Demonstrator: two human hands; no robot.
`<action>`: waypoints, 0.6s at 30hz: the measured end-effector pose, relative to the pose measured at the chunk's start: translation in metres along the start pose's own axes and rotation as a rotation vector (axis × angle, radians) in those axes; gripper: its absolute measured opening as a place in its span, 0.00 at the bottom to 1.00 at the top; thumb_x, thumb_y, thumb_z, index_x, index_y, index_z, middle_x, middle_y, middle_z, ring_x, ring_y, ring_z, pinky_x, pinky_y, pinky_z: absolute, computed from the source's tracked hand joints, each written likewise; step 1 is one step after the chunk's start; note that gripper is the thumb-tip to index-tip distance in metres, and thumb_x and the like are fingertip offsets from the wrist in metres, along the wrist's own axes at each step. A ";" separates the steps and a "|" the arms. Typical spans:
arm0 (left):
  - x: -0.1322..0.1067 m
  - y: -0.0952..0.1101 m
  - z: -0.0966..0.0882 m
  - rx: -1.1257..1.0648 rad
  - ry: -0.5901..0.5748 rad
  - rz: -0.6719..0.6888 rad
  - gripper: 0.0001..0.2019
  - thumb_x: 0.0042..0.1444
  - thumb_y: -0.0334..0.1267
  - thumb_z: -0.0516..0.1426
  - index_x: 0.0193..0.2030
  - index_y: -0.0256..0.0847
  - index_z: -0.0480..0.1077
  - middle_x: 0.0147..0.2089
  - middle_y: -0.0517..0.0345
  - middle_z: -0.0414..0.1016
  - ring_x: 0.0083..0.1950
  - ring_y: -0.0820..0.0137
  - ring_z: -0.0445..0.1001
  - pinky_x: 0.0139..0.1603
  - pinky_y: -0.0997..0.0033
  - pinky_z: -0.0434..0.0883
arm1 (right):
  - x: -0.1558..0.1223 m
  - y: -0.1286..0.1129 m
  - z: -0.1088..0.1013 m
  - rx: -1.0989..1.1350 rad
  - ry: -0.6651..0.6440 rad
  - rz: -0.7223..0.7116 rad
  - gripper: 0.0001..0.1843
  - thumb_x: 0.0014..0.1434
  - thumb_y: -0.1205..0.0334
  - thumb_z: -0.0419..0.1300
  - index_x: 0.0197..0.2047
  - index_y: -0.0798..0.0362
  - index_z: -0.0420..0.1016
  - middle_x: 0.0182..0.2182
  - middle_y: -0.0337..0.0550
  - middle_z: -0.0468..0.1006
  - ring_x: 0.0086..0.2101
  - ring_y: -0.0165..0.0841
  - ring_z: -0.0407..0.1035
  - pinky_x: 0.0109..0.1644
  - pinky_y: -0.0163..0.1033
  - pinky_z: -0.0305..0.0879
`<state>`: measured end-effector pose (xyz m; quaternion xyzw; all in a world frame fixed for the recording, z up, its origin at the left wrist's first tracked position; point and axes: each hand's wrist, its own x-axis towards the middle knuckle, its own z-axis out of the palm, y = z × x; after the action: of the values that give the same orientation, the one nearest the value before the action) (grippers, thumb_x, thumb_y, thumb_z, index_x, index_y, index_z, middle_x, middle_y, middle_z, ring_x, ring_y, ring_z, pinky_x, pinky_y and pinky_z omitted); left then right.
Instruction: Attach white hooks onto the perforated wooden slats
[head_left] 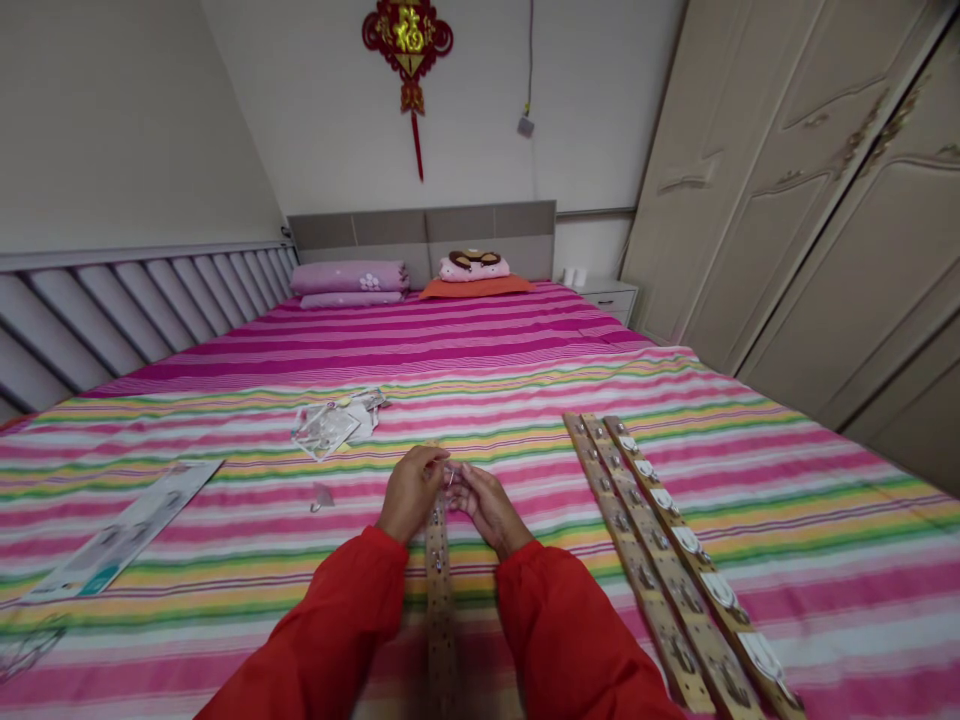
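My left hand (411,488) and my right hand (486,502) meet near the middle of the bed, fingers pinched together. Between the fingertips is a small clear hook (451,476), partly hidden; its fine detail is too small to make out. Under and in front of the hands lies a narrow wooden strip (440,600) with small holes and a metal hook on it, its far end covered by the fingers. To the left, a loose clear adhesive hook (322,497) rests on the striped sheet.
Three wooden strips (645,560) with hooks lie side by side at right, the outermost bearing white pieces. A hook package (131,530) lies at left, clear wrappers (341,420) farther back. Thin wire-like items (30,645) sit front left. A rail (142,300) borders the bed.
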<state>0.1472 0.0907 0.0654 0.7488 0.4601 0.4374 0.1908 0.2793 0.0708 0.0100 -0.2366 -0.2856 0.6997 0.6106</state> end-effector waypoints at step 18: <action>0.006 -0.001 0.002 -0.470 -0.015 -0.352 0.14 0.39 0.43 0.64 0.33 0.37 0.78 0.37 0.51 0.81 0.38 0.64 0.76 0.41 0.65 0.72 | 0.006 0.005 -0.006 0.055 0.149 -0.039 0.15 0.43 0.55 0.71 0.31 0.53 0.75 0.21 0.35 0.73 0.17 0.21 0.54 0.18 0.29 0.44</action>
<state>0.1496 0.0965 0.0659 0.5959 0.4674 0.4868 0.4353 0.2794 0.0772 0.0022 -0.2655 -0.2249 0.6756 0.6500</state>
